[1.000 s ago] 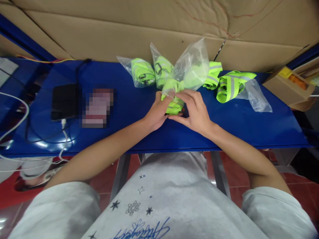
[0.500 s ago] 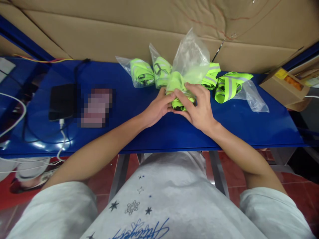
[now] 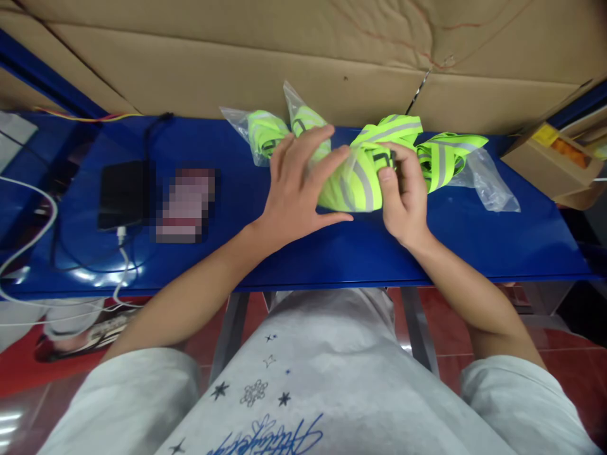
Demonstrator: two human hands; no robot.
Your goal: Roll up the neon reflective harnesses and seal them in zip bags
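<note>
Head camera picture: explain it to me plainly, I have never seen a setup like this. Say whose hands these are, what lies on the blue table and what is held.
There is no machine here. A person wears a camera on the head, looking down at their own bare hands. The left hand and right hand together hold a folded neon-yellow strap with grey reflective stripes, fingers closed around it. They work over a glossy blue table. Behind the hands lie two clear plastic bags with yellow straps inside, and to the right a loose yellow reflective strap on an empty clear bag. On the left lies a black phone with a white cable plugged in. Brown cardboard stands behind.
</note>
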